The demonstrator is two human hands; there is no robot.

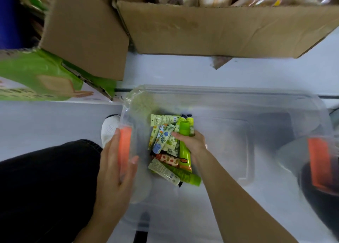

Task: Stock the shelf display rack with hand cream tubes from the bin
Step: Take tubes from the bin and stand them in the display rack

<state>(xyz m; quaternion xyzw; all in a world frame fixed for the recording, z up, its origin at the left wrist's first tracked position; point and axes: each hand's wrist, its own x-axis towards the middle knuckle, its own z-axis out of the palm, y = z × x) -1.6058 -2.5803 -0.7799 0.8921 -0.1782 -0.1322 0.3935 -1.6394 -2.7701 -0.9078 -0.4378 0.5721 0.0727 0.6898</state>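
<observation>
My right hand [192, 141] is down inside the clear bin [238, 99], fingers curled round a green tube [184, 151] atop the tube pile [165, 162] at the bin's left end. Left hand [115, 169] lies flat, fingers straight, on the bin's left wall by the orange latch [125, 141].

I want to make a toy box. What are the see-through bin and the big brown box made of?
The bin looks like clear, glossy plastic: the pale floor shows through it. The brown box looks like matte cardboard: dull brown, creased, with folded flaps.
</observation>
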